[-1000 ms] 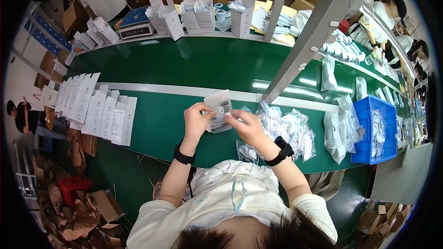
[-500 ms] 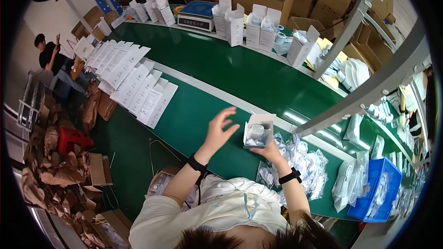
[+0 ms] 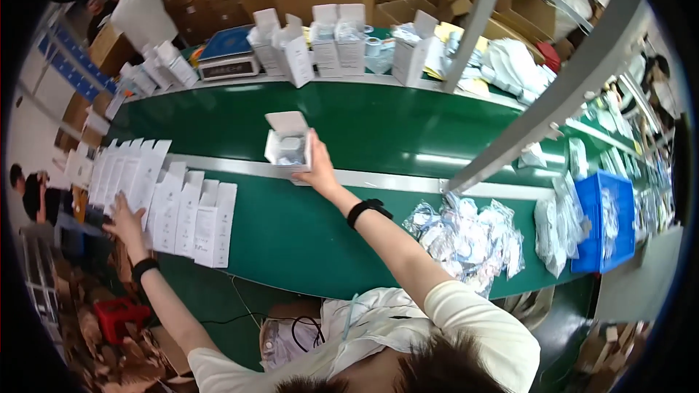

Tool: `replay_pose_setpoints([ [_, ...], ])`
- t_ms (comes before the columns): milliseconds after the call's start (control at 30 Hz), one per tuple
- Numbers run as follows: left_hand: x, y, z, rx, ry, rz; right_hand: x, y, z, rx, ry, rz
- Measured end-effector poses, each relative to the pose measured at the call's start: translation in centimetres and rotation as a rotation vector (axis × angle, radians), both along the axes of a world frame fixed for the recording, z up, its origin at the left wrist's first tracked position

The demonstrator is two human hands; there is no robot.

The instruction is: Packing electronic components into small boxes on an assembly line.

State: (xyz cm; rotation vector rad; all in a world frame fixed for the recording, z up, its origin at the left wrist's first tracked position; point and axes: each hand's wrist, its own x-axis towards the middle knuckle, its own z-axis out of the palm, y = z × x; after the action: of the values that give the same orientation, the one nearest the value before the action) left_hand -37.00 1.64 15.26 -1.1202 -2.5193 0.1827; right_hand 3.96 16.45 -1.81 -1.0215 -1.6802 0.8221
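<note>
A white box (image 3: 286,123) with its lid raised was above the grey metal strip (image 3: 400,183) crossing the green table (image 3: 291,240), a wrapped item (image 3: 291,150) inside it; whether its base met the strip could not be told. The right hand (image 3: 318,165) gripped it from its four o'clock side, fingers and thumb pressed against it. Taking twelve as straight away from the person, the left hand (image 3: 127,224) was at eight o'clock from the box, fingers spread beside a row of white cartons (image 3: 212,236); contact could not be made out. At four o'clock lay a heap of clear-bagged parts (image 3: 470,244); farther off, between three and four, bubble-wrapped packs (image 3: 558,225) lay just beside a blue bin (image 3: 597,251). Across the table, a scale (image 3: 229,67) sat at eleven and more lidded boxes (image 3: 338,56) stood at one. A red stool (image 3: 120,318) was on the floor between seven and eight.
</note>
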Motion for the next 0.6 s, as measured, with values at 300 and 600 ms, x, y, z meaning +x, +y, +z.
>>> replay_pose_setpoints([
  [300,27.8,-7.2,-2.1,0.745,-0.301,-0.572,7.5,-12.4,9.1,-0.444,0.613,0.549],
  [600,44.0,-7.5,-5.8,0.582,-1.951,-0.888,21.0,-19.9,10.0,-0.356,0.479,0.414],
])
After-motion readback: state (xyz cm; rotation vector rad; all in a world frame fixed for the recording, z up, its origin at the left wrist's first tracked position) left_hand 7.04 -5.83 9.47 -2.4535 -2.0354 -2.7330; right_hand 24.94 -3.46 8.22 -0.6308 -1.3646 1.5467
